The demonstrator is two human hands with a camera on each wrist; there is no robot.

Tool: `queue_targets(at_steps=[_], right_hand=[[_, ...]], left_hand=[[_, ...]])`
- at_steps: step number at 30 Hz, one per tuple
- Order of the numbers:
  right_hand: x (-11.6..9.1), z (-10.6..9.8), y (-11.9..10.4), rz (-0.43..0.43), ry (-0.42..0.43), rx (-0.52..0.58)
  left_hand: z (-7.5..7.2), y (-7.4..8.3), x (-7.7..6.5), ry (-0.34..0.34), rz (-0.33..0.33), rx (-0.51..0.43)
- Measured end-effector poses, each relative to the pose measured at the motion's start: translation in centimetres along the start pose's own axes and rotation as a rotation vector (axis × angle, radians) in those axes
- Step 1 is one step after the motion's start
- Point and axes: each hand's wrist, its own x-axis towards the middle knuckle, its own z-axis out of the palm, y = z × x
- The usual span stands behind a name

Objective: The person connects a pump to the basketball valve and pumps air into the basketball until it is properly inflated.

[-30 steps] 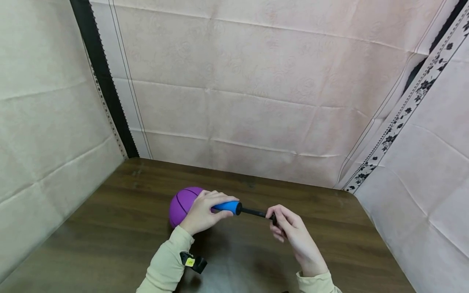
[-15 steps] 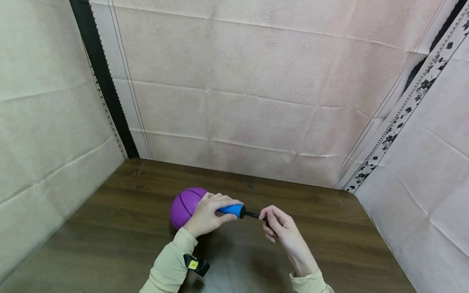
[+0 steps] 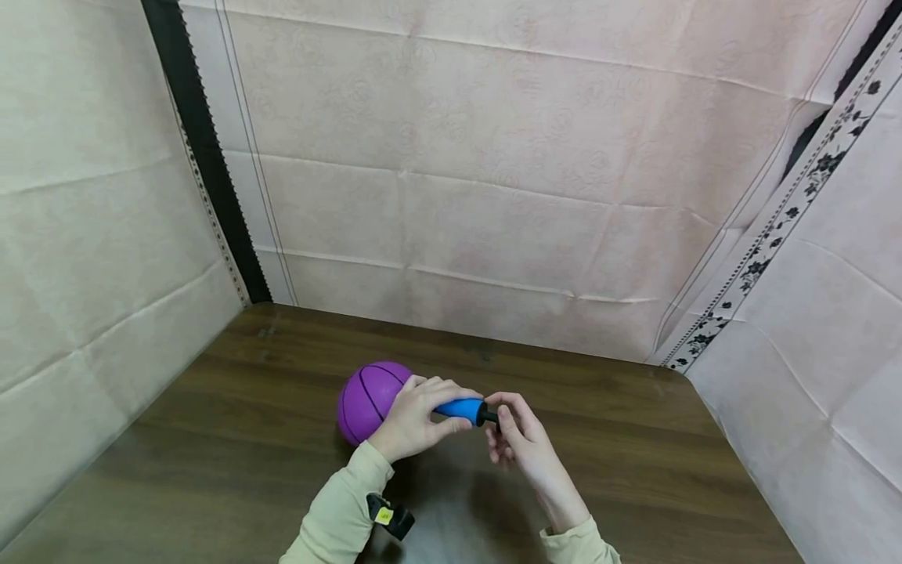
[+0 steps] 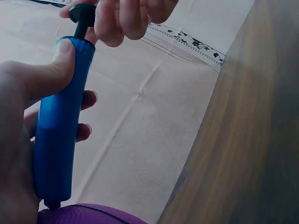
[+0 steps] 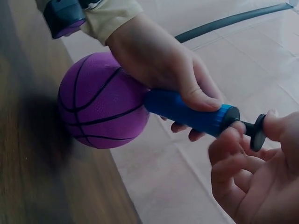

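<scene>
A blue hand pump [image 4: 58,126] with a black plunger handle [image 5: 258,132] points its nozzle end at a purple ball [image 5: 100,100] marked with black basketball lines. My left hand [image 3: 416,419] grips the pump's barrel, thumb along its side and fingertips showing past the far edge. In the left wrist view the pump's black tip meets the ball's surface. My right hand [image 3: 523,439] holds the plunger handle between thumb and fingers. Only a short length of the black rod shows between handle and barrel.
The ball is over a brown wood-grain table [image 3: 211,439]. Pale creased cloth [image 3: 451,172] hangs behind and at both sides, with a black floral border on the right. A small black camera [image 3: 391,517] is strapped to the left sleeve.
My right hand has moved left toward the pump, and the plunger rod has slid mostly into the barrel. The left hand, pump and ball have shifted slightly right.
</scene>
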Motion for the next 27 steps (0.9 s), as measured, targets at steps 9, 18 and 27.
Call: queue_targets(at_steps=[9,18,27], right_hand=[[-0.1,0.8,-0.3,-0.005,0.197,-0.204],[-0.2,1.2,0.2,-0.054,0.295,-0.312],[-0.1,2.4,0.1,-0.102,0.374,-0.372]], left_hand=[[0.6,0.4,0.2,-0.013,0.023,-0.094],[-2.0,0.9,0.0,-0.029,-0.032,0.296],[-1.3,-0.9,-0.7,-0.049,-0.214,0.408]])
